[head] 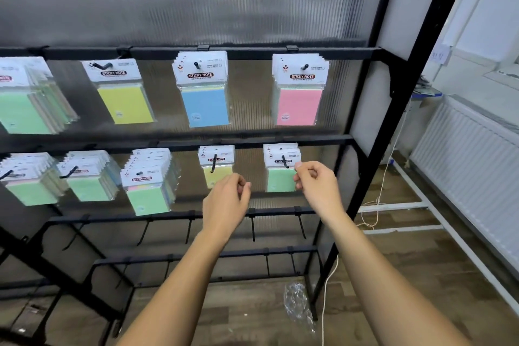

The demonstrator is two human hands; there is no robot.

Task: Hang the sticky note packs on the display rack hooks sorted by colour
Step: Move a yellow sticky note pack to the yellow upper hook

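Note:
A black display rack [252, 52] carries sticky note packs on hooks. Its top row has a green stack [22, 112], a yellow pack [126, 104], a blue stack [205, 107] and a pink stack [297, 107]. The second row holds two green stacks [31, 191] [90, 185], a stack fronted by a multi-colour pack [148, 196], a yellow pack [214, 174] and a green stack [280, 180]. My left hand [227, 199] hovers just below that yellow pack, fingers curled on nothing. My right hand [314, 182] pinches the right edge of the front green pack in that stack.
Bare black hooks [252, 227] line the third and fourth rails below my hands. Crumpled clear plastic wrap [297, 306] and a white cord [328, 289] lie on the wooden floor by the rack's right post. A white radiator [463, 163] stands along the right wall.

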